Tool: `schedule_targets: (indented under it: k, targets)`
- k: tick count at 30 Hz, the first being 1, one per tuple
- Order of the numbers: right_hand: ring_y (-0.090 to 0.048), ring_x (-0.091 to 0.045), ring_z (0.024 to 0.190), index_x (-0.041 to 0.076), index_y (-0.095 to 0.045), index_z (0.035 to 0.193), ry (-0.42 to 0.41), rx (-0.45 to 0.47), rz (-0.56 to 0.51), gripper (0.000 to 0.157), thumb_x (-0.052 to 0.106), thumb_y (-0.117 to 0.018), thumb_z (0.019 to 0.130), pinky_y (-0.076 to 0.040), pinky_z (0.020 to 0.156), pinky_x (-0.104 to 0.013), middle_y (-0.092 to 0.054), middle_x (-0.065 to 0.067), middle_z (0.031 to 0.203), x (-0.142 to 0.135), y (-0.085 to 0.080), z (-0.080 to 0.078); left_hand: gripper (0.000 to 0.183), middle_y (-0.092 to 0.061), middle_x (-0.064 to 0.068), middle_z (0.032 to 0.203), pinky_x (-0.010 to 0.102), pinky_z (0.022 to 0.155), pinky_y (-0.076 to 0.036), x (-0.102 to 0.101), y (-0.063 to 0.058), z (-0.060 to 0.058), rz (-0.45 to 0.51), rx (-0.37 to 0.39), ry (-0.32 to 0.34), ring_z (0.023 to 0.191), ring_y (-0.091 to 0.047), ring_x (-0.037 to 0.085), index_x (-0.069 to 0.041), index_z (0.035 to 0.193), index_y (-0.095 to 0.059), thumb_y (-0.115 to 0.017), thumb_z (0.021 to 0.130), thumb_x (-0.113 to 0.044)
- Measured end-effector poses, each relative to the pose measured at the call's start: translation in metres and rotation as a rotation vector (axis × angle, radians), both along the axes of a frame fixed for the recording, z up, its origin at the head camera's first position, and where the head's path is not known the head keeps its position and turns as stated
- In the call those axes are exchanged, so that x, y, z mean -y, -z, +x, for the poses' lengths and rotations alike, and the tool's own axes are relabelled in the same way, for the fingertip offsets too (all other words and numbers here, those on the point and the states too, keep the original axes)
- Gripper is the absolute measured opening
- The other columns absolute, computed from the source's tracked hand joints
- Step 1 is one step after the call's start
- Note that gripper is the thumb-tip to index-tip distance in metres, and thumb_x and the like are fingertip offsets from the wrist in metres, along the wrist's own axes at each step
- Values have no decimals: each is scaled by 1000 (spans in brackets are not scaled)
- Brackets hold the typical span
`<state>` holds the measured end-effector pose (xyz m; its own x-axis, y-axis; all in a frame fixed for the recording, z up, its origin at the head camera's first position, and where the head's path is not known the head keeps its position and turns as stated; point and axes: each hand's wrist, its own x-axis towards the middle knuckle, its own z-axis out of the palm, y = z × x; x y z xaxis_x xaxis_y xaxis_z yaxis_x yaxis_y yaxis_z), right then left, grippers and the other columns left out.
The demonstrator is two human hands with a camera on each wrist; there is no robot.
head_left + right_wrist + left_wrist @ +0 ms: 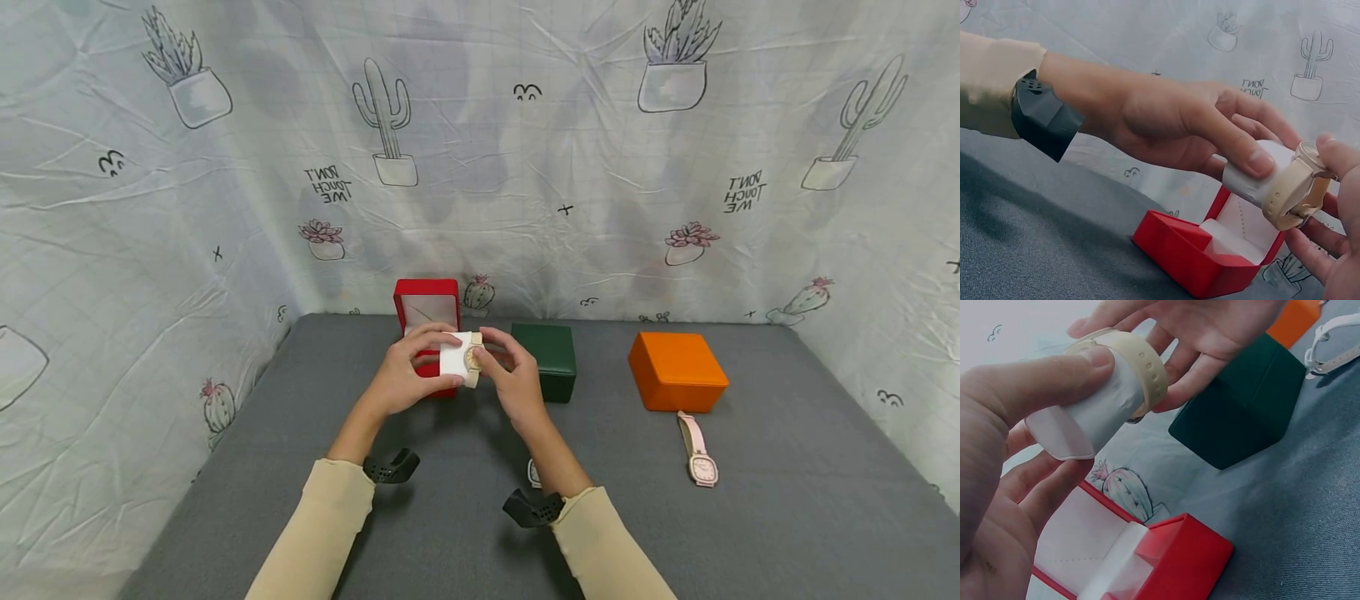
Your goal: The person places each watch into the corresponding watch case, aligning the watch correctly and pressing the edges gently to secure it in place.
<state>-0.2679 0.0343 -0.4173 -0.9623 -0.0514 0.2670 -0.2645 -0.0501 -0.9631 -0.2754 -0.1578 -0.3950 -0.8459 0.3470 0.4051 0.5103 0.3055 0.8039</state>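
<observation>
Left hand [401,380]: clamped on the white cushion [452,360], thumb on one side and fingers on the other.
Right hand [519,385]: clamped on the cream watch [1147,367], its thumb at the dial and fingers across from it.
Cream watch: strapped round the cushion near one end, held up off the desk [757,533] by the red box [1175,253], outside it.
Cushion: with the watch, beside the red box; one end lies bare toward the left hand.
Red box: on the desk, lid raised, pale lining showing; the hands cover part of it in the head view.
Green box [555,367]: near the red box, to its right, lid down.
Orange box [677,371]: well to the right of the red box, lid down.
Pink watch [703,469]: far right of the red box and nearer the person.
Third watch [534,473]: right of the red box and nearer the person, mostly hidden by the right forearm.
Cloth [525,150]: hangs behind the red box, printed with potted cacti.
</observation>
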Motion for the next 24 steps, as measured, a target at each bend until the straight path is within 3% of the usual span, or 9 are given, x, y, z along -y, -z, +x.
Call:
schedule_targets:
  k: [5,7,11,15,24]
  targets:
    - [-59,-26,117,13,-52,140,-59,29,48,43,20,-57,98,-53,95,-47,-52,-10,140,-1,-21,15,50,-52,4,136,49,98,-51,0,1,-2,4,-31,-29,122,-48,22,-15,121,-64,-83,75,-13]
    - [-56,-28,121,11,-46,144,-104,35,68,46,15,-53,100,-53,96,-44,-46,-12,146,-1,-25,17,51,-53,0,135,45,97,-52,2,8,-7,3,-61,-48,120,-49,18,-20,121,-65,-84,74,-17]
    - [-53,-28,125,17,-42,147,-149,35,60,49,16,-54,99,-55,94,-36,-40,-6,152,-2,-11,7,51,-53,1,134,44,97,-52,2,7,-7,2,-81,-59,119,-50,19,-19,121,-65,-84,74,-17]
    - [-54,-25,125,23,-42,147,-154,36,42,50,20,-56,98,-54,93,-31,-42,-1,151,-1,-1,2,50,-53,0,133,44,97,-52,2,6,-6,-2,-81,-68,119,-50,18,-19,119,-66,-85,73,-17]
    - [-47,-23,132,23,-29,153,-239,40,44,53,20,-47,103,-47,103,-39,-35,-2,155,-2,-1,3,49,-54,0,132,43,94,-54,0,9,-7,-12,-83,-101,118,-51,18,-19,118,-67,-85,73,-21]
